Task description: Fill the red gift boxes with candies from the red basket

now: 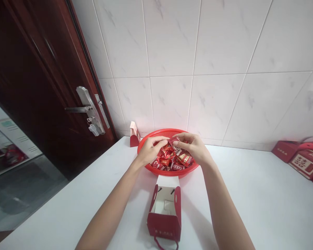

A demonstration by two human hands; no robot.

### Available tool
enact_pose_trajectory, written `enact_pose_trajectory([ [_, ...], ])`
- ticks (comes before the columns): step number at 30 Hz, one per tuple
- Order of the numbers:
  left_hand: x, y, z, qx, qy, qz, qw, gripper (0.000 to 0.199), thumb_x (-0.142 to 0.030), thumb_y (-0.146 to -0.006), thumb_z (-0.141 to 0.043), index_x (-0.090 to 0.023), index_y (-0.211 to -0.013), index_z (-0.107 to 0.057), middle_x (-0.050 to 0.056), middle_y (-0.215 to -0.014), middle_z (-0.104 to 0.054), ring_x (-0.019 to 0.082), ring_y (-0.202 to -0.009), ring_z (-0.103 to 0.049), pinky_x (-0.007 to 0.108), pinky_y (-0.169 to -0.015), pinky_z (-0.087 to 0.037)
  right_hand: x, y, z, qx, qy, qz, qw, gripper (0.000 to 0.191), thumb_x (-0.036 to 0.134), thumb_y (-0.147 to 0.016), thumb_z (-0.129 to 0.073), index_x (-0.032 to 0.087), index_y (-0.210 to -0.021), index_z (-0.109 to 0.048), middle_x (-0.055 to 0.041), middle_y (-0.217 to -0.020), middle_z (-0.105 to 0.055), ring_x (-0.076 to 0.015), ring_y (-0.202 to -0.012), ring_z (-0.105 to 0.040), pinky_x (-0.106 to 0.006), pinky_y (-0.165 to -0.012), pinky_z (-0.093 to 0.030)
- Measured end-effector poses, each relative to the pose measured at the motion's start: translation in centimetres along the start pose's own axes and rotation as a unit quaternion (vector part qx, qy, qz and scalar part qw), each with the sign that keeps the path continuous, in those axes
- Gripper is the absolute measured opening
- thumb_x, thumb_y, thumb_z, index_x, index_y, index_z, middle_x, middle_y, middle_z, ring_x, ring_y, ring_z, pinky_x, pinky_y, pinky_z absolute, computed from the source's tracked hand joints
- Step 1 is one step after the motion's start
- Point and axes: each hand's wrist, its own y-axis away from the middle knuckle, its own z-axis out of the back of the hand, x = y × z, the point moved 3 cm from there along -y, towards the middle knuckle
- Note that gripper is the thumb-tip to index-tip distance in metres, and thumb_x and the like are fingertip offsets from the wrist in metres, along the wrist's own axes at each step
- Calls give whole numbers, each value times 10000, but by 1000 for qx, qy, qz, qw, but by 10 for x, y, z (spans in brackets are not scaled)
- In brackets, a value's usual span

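Over the red plastic basket (169, 173), my left hand (150, 150) and my right hand (194, 148) face each other. Both are closed, pinching a dark red wrapped candy (173, 140) between thumbs and fingertips. Beneath them, red and gold wrapped candies (172, 161) fill the basket, partly hidden by my hands. Directly in front of the basket stands a dark red gift box (163, 222) with its top open and its pale inside showing. A dark red cord handle (167, 244) hangs from its near side.
A small red and white box (134, 134) stands behind the basket's left side, near the tiled wall (172, 97). Several red gift boxes (302, 158) sit at the table's right end. The dark wooden door (54, 69) is on the left, beyond the white table's edge (67, 182).
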Motion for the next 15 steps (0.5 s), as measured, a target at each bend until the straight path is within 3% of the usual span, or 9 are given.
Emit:
enact_pose_trajectory([
  [3,-1,1,-1,18,22,-8,1000,332,-468,-875,-606,-208,-971,-789,38,-1024,-781,254,-1035,-694,360,-958,-518,3,0,0,-12,31,20,999,423,476,-665,-821,160,-932,-733,-34,-768,-673,-127,-618,-545,-238,-489,-353],
  [7,-5,3,-1,33,7,-36,999,324,-473,-852,-674,-205,-995,-785,40,-1012,-779,242,-994,-701,341,-925,-529,2,1,1,-1,21,13,1000,470,485,-680,-817,183,-1027,-719,-2,-743,-630,-96,-544,-465,-234,-446,-280],
  [11,-6,3,2,7,-7,-39,999,347,-495,-853,-674,-197,-997,-779,40,-984,-777,233,-961,-703,326,-889,-537,5,4,6,-3,-25,-23,999,465,538,-704,-789,184,-990,-694,31,-698,-573,-62,-480,-382,-237,-434,-215],
  [15,-5,3,6,-26,-35,-31,999,364,-511,-835,-690,-179,-961,-772,54,-972,-778,237,-945,-704,327,-880,-534,9,4,11,-48,-99,-46,993,417,505,-715,-750,178,-958,-661,-9,-767,-649,-95,-554,-478,-235,-473,-283],
])
